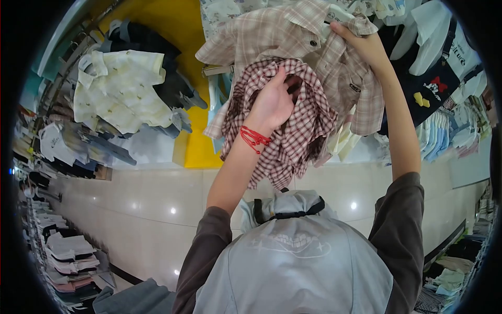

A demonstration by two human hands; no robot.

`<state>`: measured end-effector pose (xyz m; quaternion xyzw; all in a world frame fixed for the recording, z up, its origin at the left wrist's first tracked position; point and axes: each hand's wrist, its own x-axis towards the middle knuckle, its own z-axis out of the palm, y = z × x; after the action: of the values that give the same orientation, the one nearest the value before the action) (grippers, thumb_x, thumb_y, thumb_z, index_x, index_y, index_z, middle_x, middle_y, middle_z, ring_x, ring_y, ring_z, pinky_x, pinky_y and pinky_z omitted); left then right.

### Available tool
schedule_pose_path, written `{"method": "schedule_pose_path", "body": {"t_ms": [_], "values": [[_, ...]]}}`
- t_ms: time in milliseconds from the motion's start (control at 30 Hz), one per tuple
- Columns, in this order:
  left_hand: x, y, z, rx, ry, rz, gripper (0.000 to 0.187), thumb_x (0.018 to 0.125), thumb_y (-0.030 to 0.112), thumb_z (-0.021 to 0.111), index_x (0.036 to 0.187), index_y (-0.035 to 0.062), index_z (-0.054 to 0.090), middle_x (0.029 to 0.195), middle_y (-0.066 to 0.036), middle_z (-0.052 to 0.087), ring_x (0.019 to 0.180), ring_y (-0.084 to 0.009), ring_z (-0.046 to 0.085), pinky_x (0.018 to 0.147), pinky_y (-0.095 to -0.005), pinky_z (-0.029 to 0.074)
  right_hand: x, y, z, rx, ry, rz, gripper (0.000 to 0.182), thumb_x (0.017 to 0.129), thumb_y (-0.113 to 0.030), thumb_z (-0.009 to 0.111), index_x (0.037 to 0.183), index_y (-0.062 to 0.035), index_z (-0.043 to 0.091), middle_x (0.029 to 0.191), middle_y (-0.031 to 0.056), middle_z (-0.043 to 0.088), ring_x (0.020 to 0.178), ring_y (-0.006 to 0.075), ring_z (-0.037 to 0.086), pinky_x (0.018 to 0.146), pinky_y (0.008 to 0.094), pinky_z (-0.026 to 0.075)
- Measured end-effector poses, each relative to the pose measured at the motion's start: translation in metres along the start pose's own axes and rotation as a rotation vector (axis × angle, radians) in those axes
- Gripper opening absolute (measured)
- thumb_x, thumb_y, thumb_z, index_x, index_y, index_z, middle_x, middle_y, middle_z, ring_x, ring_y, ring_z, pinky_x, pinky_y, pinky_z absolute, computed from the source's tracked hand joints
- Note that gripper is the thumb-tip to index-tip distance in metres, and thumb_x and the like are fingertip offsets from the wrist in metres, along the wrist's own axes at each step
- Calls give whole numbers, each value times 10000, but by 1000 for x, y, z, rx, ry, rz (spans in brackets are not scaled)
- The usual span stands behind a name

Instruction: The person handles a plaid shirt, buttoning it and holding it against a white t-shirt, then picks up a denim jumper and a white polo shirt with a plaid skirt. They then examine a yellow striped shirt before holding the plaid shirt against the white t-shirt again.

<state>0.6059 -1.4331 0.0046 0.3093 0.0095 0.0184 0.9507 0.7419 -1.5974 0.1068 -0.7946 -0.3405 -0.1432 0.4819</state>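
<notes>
Left hand (273, 104) clenched into the red checked shirt (293, 131), bunched up at chest height; right hand (363, 44) gripping the collar edge of the beige plaid shirt (277, 34) just above, both garments overlapping, touching

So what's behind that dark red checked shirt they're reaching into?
Behind the red checked shirt hangs a paler beige plaid shirt, gripped at its top by the right hand. The left hand covers the red shirt's opening, so its inside stays hidden.
</notes>
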Motion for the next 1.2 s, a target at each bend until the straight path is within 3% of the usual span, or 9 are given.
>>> {"method": "schedule_pose_path", "body": {"t_ms": [67,100,133,233,333,1033,1200], "values": [[6,-3,-25,-62,-63,49,383,901,362,483,1103,41,435,1071,-93,469,963,-228,437,890,-343,337,1,1,-4,28,15,0,473,744,-412,704,1007,-29,614,900,11,610,841,98,544,781,246,422],[2,-6,-36,-150,-96,87,246,881,282,517,1002,69,491,1008,-98,497,926,-225,464,869,-340,346,1,4,-8,51,5,7,480,743,-412,705,1012,-26,611,901,11,610,839,95,542,780,244,421],[3,-20,-74,-202,59,158,249,891,239,454,1075,80,508,1115,-126,517,983,-248,516,913,-363,377,2,5,-11,74,-2,13,487,741,-412,707,1017,-24,608,903,11,610,837,93,540,779,241,421],[-43,-75,-128,-423,69,43,430,803,249,528,1176,38,494,1114,-69,564,1041,-214,504,922,-376,388,-13,-19,-9,181,48,-137,406,724,-327,742,953,-12,625,845,22,631,776,87,563,694,247,454],[-57,-111,-156,-519,131,-59,424,802,246,529,1170,37,499,1109,-70,566,1037,-214,507,913,-369,392,-28,-41,-6,168,-22,-112,402,730,-310,739,962,-4,618,862,30,633,782,82,564,715,235,450],[-64,-160,-230,-268,419,-168,388,789,227,538,1124,32,530,1081,-74,581,1006,-214,524,850,-325,419,-26,-7,-9,12,165,-90,419,727,-364,734,905,-4,616,731,5,610,665,61,530,637,225,442],[-71,-168,-246,-178,467,-195,379,786,222,540,1113,30,538,1074,-75,584,998,-214,528,835,-315,425,-26,-5,-4,4,95,-83,387,732,-321,737,915,-3,615,766,15,621,697,63,543,653,224,445]]}}
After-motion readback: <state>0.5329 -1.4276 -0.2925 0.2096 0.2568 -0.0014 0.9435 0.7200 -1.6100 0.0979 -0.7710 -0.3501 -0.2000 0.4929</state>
